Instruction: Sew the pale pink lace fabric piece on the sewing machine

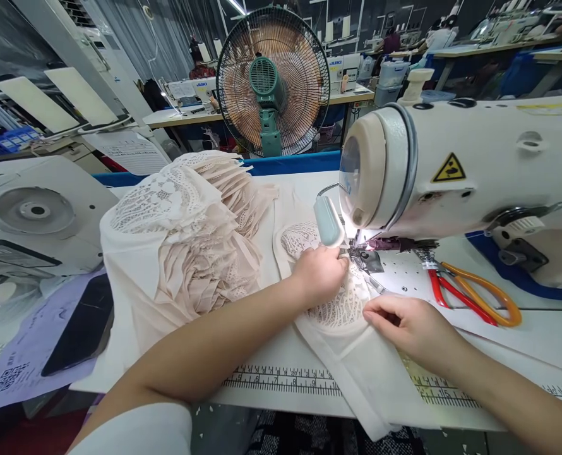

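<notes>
A cream lace-and-fabric piece (pixel 342 316) lies on the sewing table under the presser foot (pixel 362 253) of a white sewing machine (pixel 456 170). My left hand (pixel 319 273) is curled, fingers pressed together on the lace just left of the needle. My right hand (pixel 406 325) rests on the near edge of the same piece, fingers pinched on the fabric. The cloth's tail hangs over the table's front edge.
A tall stack of cream lace pieces (pixel 186 234) sits to the left. Red and orange scissors (pixel 470 294) lie right of the needle plate. A dark phone (pixel 79 325) rests on purple paper at the left. A standing fan (pixel 272 82) is behind the table.
</notes>
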Demonstrator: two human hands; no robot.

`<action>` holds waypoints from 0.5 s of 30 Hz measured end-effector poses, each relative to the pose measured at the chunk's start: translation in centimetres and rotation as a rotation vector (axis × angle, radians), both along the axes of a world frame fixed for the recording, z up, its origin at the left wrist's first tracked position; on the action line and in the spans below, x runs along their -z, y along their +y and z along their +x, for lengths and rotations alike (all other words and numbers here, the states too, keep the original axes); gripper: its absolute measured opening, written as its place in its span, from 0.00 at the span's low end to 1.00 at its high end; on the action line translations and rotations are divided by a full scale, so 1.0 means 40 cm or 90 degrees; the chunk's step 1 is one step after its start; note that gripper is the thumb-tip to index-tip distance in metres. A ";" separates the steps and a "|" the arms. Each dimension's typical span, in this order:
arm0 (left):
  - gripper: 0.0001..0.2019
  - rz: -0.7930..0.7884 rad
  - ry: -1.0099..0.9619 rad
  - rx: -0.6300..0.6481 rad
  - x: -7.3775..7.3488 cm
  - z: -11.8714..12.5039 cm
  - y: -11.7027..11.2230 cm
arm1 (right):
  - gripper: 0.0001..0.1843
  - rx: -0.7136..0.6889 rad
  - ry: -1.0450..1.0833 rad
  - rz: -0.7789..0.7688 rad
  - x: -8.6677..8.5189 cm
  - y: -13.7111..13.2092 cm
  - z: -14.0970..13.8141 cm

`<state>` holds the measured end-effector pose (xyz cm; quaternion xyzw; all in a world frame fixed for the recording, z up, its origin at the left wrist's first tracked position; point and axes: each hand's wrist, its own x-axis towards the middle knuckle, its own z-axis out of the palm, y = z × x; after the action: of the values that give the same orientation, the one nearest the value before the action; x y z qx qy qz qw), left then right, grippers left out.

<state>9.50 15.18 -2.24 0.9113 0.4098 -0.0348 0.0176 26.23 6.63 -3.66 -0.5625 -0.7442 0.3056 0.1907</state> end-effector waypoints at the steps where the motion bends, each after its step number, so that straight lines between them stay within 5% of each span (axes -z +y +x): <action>1: 0.17 -0.003 -0.001 -0.007 0.001 0.001 0.005 | 0.14 0.004 -0.013 0.013 -0.003 0.004 -0.001; 6: 0.16 -0.033 -0.010 -0.042 -0.006 -0.001 0.024 | 0.17 0.003 -0.063 0.082 -0.006 0.019 -0.006; 11: 0.19 -0.025 0.010 -0.047 -0.050 -0.038 -0.024 | 0.15 -0.042 -0.131 0.169 0.008 -0.002 0.009; 15: 0.47 -0.148 0.096 -0.095 -0.073 -0.080 -0.067 | 0.17 -0.089 -0.203 0.250 0.029 -0.027 0.029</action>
<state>6.28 12.52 0.68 0.8650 0.4697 -0.1486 0.0948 27.38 5.56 -4.82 -0.5029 -0.8470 0.0751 0.1549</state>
